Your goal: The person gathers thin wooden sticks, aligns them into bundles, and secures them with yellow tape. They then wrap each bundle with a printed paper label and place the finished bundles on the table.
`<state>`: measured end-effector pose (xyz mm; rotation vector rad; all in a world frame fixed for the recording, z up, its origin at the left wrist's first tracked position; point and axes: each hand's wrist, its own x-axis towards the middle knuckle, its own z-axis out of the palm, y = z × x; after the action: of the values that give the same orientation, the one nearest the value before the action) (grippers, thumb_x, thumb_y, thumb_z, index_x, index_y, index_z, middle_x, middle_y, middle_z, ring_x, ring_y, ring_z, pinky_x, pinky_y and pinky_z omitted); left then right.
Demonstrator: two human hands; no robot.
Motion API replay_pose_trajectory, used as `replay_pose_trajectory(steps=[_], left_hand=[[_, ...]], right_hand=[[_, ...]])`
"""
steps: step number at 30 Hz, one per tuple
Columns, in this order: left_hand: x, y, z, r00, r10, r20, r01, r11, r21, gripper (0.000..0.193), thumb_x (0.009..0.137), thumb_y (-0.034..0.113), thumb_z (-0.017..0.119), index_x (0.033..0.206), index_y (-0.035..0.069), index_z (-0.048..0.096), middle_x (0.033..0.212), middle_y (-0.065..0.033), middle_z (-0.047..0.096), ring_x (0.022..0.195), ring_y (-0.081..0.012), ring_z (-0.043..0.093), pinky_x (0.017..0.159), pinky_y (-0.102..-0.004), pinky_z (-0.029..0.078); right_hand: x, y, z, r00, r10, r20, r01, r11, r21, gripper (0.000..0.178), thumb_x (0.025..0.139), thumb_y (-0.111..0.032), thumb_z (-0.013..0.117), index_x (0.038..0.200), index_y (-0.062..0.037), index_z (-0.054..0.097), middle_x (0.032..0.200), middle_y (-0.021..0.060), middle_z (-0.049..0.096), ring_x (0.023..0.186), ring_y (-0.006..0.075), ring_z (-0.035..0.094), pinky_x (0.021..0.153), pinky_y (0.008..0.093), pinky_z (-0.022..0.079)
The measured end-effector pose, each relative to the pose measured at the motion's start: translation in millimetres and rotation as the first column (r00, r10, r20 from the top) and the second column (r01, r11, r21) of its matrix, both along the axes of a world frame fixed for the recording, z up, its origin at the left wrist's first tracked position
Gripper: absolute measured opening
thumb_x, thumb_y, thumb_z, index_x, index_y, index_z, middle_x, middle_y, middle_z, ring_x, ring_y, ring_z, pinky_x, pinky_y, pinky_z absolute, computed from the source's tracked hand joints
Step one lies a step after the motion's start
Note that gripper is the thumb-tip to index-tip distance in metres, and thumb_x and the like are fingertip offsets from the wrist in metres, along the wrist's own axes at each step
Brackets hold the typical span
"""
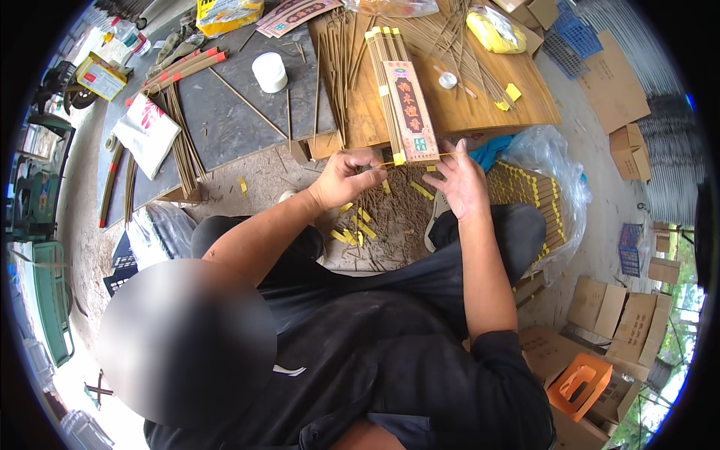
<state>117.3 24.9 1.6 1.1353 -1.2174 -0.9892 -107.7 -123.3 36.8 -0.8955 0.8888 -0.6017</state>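
A bundle of incense sticks (380,97) with yellow ends lies lengthwise on the wooden table, its near end reaching the front edge. A long printed paper label (409,105) rests along its right side. Across the near end runs a thin yellow band (442,156), stretched between my hands. My left hand (351,178) is closed in a pinch on the band's left part, close to the bundle's corner. At the right, my right hand (461,184) holds the other part between thumb and finger, its remaining fingers loosely spread. Whether the band passes under the bundle is hidden.
Loose incense sticks (341,75) lie left of the bundle. A white tub (269,73) stands on the dark tabletop. Yellow paper strips (358,226) and broken sticks litter the floor between my legs. Beside my right knee is a plastic bag of yellow-ended bundles (555,214). Cardboard boxes (630,322) stand farther right.
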Motion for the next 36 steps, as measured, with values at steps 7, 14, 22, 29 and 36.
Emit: replay_pose_trajectory(steps=[7, 14, 22, 29, 36], left_hand=[[-0.6, -9.9, 1.2, 0.999, 0.051, 0.019, -0.051, 0.998, 0.020, 0.012, 0.096, 0.013, 0.072, 0.093, 0.002, 0.071, 0.081, 0.0004, 0.065, 0.077, -0.0064, 0.058, 0.071, -0.0259, 0.048], [-8.3, -23.3, 9.6, 0.980, 0.189, 0.058, -0.196, 0.964, 0.180, 0.012, 0.099, 0.013, 0.068, 0.091, 0.004, 0.068, 0.079, 0.0063, 0.059, 0.074, -0.0039, 0.050, 0.068, -0.0239, 0.044], [-13.4, -34.7, 16.6, 0.953, 0.241, 0.184, -0.279, 0.933, 0.227, 0.021, 0.097, 0.021, 0.068, 0.092, 0.001, 0.068, 0.080, -0.0143, 0.068, 0.075, -0.0246, 0.066, 0.072, -0.0374, 0.052], [-19.6, -31.8, 33.8, 0.843, 0.298, 0.448, -0.354, 0.934, 0.043, 0.020, 0.094, 0.017, 0.066, 0.104, 0.000, 0.068, 0.095, -0.0208, 0.071, 0.091, -0.0365, 0.072, 0.082, -0.0452, 0.056], [-15.9, -30.2, 34.0, 0.851, 0.383, 0.359, -0.421, 0.907, 0.031, 0.033, 0.092, 0.014, 0.065, 0.119, -0.004, 0.060, 0.108, -0.0257, 0.067, 0.095, -0.0365, 0.072, 0.087, -0.0437, 0.057]], right_hand=[[9.7, -1.7, -5.8, 0.999, -0.043, 0.012, 0.043, 0.999, -0.002, 0.056, 0.097, -0.052, 0.070, 0.130, -0.0072, 0.061, 0.127, 0.0095, 0.066, 0.119, 0.0249, 0.061, 0.093, 0.0495, 0.052], [19.3, -3.8, -4.6, 0.993, -0.099, -0.063, 0.099, 0.995, -0.004, 0.049, 0.098, -0.047, 0.070, 0.120, -0.0037, 0.064, 0.115, 0.0084, 0.070, 0.107, 0.0230, 0.066, 0.094, 0.0507, 0.054], [30.6, -12.2, 3.6, 0.991, -0.024, -0.134, 0.029, 0.999, 0.034, 0.047, 0.104, -0.041, 0.062, 0.127, 0.0003, 0.064, 0.118, 0.0123, 0.071, 0.107, 0.0244, 0.069, 0.096, 0.0514, 0.054], [29.9, -14.3, 2.3, 0.987, -0.031, -0.159, 0.040, 0.998, 0.051, 0.040, 0.104, -0.032, 0.063, 0.126, 0.0016, 0.065, 0.119, 0.0134, 0.070, 0.107, 0.0262, 0.069, 0.094, 0.0509, 0.056], [13.5, -17.4, -5.1, 0.961, -0.166, -0.220, 0.135, 0.980, -0.149, 0.029, 0.100, -0.021, 0.067, 0.118, 0.0022, 0.067, 0.108, 0.0080, 0.070, 0.095, 0.0206, 0.069, 0.079, 0.0396, 0.061]])
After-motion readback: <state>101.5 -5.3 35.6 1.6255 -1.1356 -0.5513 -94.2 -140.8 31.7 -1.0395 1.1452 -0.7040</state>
